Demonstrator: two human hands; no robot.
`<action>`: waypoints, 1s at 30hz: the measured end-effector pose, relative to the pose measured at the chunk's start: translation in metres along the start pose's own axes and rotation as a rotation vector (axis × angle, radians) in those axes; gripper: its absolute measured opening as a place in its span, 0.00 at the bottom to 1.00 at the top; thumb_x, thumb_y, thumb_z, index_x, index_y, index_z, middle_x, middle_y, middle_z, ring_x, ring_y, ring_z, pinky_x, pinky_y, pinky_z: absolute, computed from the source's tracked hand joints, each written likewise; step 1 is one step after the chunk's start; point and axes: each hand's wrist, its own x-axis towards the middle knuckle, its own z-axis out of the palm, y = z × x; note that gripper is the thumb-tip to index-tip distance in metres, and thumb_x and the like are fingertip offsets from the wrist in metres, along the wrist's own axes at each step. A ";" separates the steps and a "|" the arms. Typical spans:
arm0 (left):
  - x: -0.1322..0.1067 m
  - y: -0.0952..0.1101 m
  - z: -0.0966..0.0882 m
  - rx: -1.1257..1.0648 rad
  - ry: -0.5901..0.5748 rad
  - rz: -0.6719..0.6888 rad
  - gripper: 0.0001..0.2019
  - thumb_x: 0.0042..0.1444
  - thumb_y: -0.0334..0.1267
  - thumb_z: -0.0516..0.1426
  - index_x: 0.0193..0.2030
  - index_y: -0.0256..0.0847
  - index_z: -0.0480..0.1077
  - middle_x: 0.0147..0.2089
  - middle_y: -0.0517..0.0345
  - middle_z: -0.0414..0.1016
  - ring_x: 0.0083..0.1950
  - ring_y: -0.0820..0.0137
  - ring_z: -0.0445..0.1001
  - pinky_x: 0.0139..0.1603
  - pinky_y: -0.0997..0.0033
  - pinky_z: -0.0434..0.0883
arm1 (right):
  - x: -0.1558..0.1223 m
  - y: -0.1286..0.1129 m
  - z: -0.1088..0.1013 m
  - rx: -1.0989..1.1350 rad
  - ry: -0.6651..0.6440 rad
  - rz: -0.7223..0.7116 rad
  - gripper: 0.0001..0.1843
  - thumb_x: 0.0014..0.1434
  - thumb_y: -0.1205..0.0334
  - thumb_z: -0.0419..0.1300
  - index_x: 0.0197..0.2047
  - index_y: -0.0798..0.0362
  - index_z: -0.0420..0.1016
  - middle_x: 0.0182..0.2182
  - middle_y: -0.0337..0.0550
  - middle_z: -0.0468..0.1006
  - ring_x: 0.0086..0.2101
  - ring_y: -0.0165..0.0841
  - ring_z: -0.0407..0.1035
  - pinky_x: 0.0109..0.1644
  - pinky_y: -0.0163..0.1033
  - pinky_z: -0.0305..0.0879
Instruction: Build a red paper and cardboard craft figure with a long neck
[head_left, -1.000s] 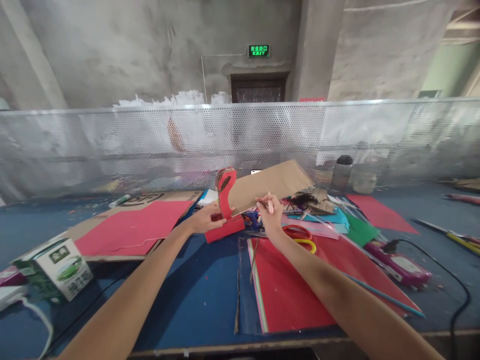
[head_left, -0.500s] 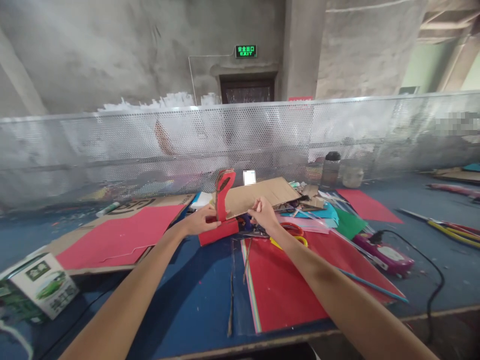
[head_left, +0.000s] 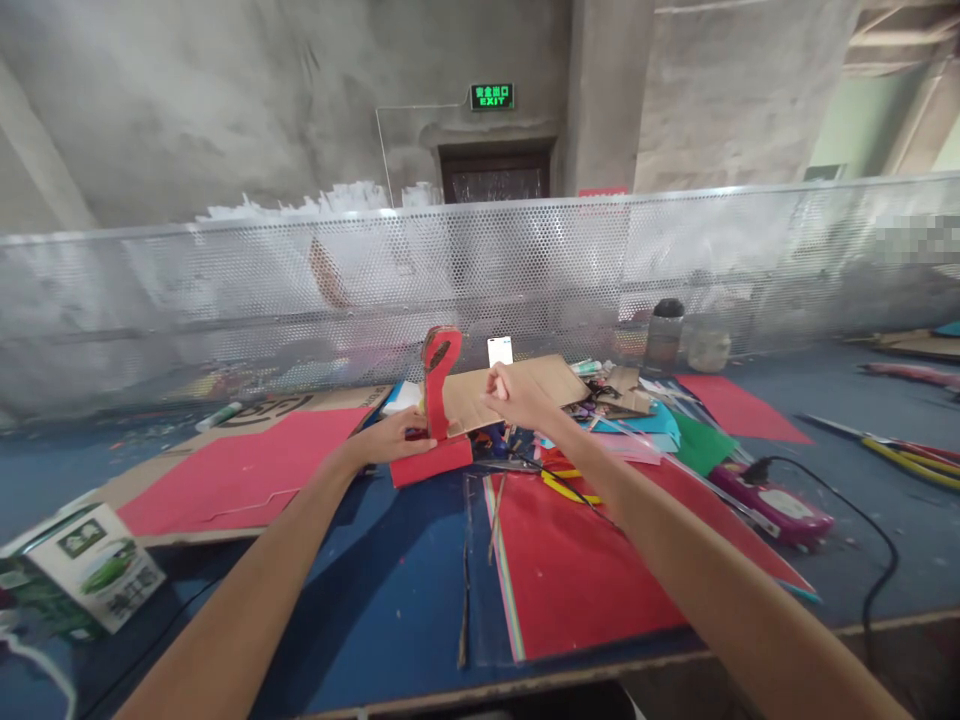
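A red cardboard piece (head_left: 436, 405) stands upright on a red base on the blue table. My left hand (head_left: 394, 437) grips that piece at the foot of the upright part, fingers closed on it. My right hand (head_left: 516, 394) hovers just to its right, raised off the table, fingers pinched together on something too small to make out. A dark thin strand hangs from it toward the yellow-handled scissors (head_left: 568, 484). Red paper sheets (head_left: 592, 556) lie under my right forearm.
A brown cardboard sheet (head_left: 517, 386) lies behind the hands, a large red sheet on cardboard (head_left: 236, 467) at left. A white-green carton (head_left: 90, 571) sits at the near left. A purple glue gun (head_left: 772, 497) with black cable lies right. A perforated metal screen (head_left: 675, 260) closes the table's back.
My right hand has risen from the table and moved slightly left, toward the upright red piece. My left hand keeps its hold on the red piece.
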 end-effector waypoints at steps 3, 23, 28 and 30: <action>-0.001 0.002 0.000 -0.026 -0.036 0.009 0.20 0.66 0.50 0.54 0.60 0.48 0.75 0.58 0.55 0.78 0.61 0.60 0.72 0.66 0.61 0.65 | 0.028 -0.012 -0.015 -0.197 -0.206 -0.038 0.11 0.61 0.57 0.61 0.41 0.50 0.63 0.27 0.32 0.68 0.26 0.29 0.63 0.31 0.35 0.55; -0.021 -0.002 -0.009 -0.015 0.009 -0.042 0.20 0.67 0.46 0.55 0.63 0.48 0.74 0.62 0.54 0.75 0.62 0.60 0.73 0.65 0.63 0.66 | 0.139 0.021 -0.009 -0.343 -0.373 -0.182 0.15 0.57 0.58 0.62 0.31 0.50 0.57 0.27 0.33 0.63 0.29 0.29 0.56 0.35 0.35 0.49; -0.020 0.005 -0.007 -0.063 0.006 -0.002 0.21 0.65 0.44 0.56 0.64 0.50 0.73 0.61 0.56 0.77 0.62 0.60 0.74 0.64 0.62 0.68 | 0.130 -0.002 -0.036 -0.442 -0.524 -0.271 0.14 0.59 0.59 0.62 0.30 0.51 0.58 0.27 0.35 0.66 0.28 0.30 0.58 0.34 0.36 0.47; -0.019 0.006 -0.005 -0.123 -0.025 -0.012 0.23 0.66 0.44 0.56 0.66 0.49 0.71 0.62 0.55 0.76 0.62 0.60 0.74 0.64 0.62 0.69 | 0.115 0.000 -0.047 -0.434 -0.506 -0.301 0.14 0.60 0.59 0.61 0.30 0.51 0.58 0.27 0.35 0.66 0.28 0.30 0.58 0.34 0.36 0.47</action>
